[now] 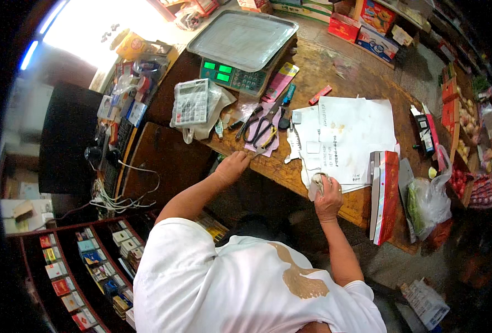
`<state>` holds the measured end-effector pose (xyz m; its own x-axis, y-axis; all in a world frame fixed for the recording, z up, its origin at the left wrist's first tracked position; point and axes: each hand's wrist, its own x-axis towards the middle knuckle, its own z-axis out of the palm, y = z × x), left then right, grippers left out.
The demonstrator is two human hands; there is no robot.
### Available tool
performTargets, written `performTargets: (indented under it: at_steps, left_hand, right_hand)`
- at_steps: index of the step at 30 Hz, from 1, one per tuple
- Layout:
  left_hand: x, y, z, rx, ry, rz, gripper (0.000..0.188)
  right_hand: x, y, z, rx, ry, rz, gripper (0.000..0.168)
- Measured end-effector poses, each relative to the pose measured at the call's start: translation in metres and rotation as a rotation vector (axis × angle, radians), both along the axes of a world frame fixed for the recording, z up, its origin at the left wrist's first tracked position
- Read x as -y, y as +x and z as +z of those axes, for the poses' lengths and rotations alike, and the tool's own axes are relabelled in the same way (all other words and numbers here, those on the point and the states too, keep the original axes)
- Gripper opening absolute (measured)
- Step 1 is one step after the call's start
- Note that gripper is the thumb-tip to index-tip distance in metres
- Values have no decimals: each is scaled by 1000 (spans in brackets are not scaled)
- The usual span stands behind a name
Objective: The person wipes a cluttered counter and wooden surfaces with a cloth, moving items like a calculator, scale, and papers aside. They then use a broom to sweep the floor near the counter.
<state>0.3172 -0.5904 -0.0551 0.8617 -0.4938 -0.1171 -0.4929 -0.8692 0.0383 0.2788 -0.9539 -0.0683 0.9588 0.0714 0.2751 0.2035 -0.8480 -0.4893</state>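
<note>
My left hand (233, 166) is at the near edge of the worn wooden desk (358, 210), its fingertips against the end of a metal tool (262, 147) beside black-handled scissors (266, 128); whether it grips the tool is unclear. The scissors lie on a pink paper (272, 146). My right hand (328, 200) holds a crumpled whitish cloth or tissue (318, 181) over the lower left corner of large white sheets (354, 133) bearing handwriting. A red lighter-like item (320, 95) lies above the sheets, and a long red box (385, 195) stands right of my right hand.
A digital scale with a metal tray (244, 37) and a plastic-wrapped calculator (192, 102) are at the back left. A plastic bag (429, 204) with something green hangs by the right edge. Shelves of small packs (61, 287) stand lower left; loose cables (117, 200) lie left.
</note>
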Motion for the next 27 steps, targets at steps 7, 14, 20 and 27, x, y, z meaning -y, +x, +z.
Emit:
performTargets:
  at_steps: [7, 14, 20, 27]
  left_hand:
    - [3, -32, -3, 198, -724, 549, 41]
    - [-43, 11, 6, 15, -1251, 1945, 62]
    - [-69, 63, -72, 319, -1330, 1868, 62]
    - [-54, 82, -67, 465, -1010, 1897, 67]
  right_hand:
    - [6, 13, 12, -286, 235, -58, 38]
    - [-34, 66, 79, -713, 931, -181, 30]
    - [-134, 160, 106, -935, 1380, -3, 31]
    - [-269, 247, 123, 78, 149, 660, 55]
